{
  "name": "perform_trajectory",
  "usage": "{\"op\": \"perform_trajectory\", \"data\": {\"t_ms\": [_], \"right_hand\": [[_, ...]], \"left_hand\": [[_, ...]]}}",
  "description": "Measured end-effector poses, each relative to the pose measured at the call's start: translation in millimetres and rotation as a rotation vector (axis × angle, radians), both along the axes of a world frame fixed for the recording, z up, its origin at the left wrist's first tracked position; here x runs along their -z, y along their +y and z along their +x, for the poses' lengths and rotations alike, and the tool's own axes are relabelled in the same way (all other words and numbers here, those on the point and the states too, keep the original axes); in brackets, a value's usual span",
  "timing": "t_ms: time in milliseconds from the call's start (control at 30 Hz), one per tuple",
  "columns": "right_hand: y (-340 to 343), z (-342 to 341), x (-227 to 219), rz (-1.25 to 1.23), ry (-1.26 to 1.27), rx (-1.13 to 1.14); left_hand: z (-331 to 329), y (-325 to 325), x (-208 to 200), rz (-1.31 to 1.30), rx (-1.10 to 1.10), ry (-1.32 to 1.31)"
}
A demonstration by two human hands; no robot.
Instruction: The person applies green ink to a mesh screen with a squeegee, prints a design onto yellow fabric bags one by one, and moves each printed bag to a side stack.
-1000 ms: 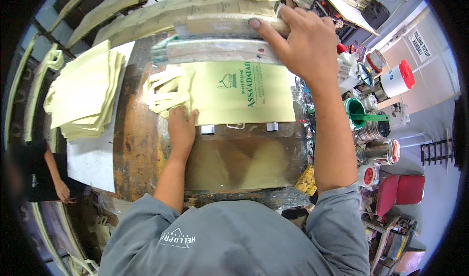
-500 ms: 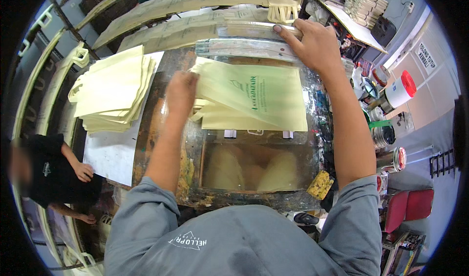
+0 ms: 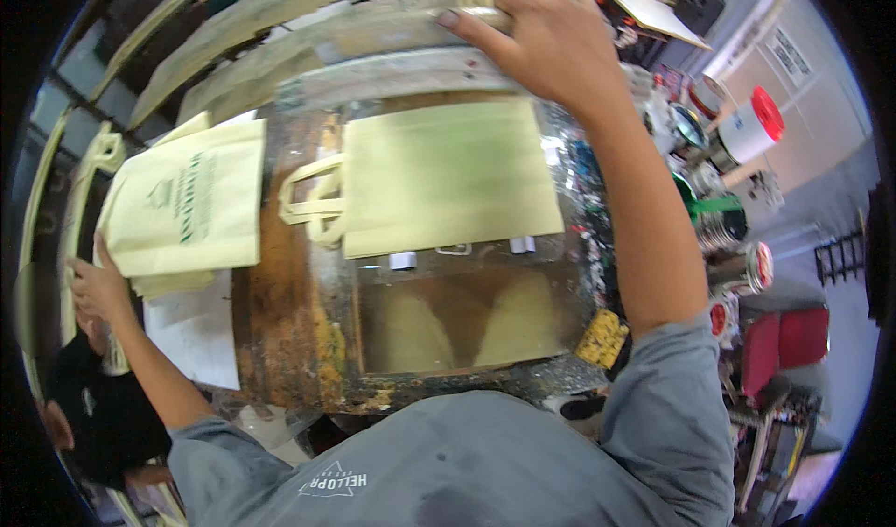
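Observation:
A pale yellow tote bag with a green print (image 3: 191,191) lies print up on the stack at the left. My left hand (image 3: 105,286) is at this bag's lower left edge, its fingers looking apart, somewhat blurred. With my right hand (image 3: 560,46) I grip the edge of a raised printing screen frame (image 3: 401,71) at the far side of the table. A plain yellow tote bag (image 3: 448,177) lies under the frame on the glass-topped table, its handles (image 3: 315,200) spread to the left. Two white clips (image 3: 402,261) sit along its near edge.
A co-worker in a dark shirt (image 3: 107,415) is at the lower left, one hand close to mine. Racks of bags (image 3: 215,46) stand behind the table. Paint cans (image 3: 742,270) and a white tub with a red lid (image 3: 751,126) line the right. A yellow sponge (image 3: 604,337) rests at the table's right edge.
My left hand has carried the printed tote bag left onto the stack, uncovering the plain bag beneath. My right hand still grips the raised frame. The head view has shifted.

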State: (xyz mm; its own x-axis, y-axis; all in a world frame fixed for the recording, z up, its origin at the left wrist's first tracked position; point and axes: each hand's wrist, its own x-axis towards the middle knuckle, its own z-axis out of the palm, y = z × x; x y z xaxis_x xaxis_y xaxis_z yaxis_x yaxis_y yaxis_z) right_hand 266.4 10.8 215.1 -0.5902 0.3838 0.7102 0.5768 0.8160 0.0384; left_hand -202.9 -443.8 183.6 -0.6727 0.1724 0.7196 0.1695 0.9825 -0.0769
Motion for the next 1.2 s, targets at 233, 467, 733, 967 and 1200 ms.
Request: {"op": "perform_trajectory", "data": {"t_ms": [233,467,733,967,1200], "right_hand": [[2.1,-12.1,-37.1,-0.387,-0.253,0.035],[-6.1,-18.6,-30.0,-0.393,-0.281,0.022],[-13.7,16.9,16.4,-0.269,-0.276,-0.118],[-20.1,32.9,108.2,-0.452,-0.422,-0.194],[-88.9,68.0,170.9,-0.449,-0.5,-0.081]], "left_hand": [[374.8,222.1,184.0,-0.236,1.312,-0.985],[405.9,237.4,254.3,-0.35,1.539,-0.714],[284.4,207.3,68.7,1.247,1.235,-1.396],[306.5,160.4,198.8,0.825,1.103,-1.161],[308.6,144.8,257.2,0.337,1.077,-0.806]]}}
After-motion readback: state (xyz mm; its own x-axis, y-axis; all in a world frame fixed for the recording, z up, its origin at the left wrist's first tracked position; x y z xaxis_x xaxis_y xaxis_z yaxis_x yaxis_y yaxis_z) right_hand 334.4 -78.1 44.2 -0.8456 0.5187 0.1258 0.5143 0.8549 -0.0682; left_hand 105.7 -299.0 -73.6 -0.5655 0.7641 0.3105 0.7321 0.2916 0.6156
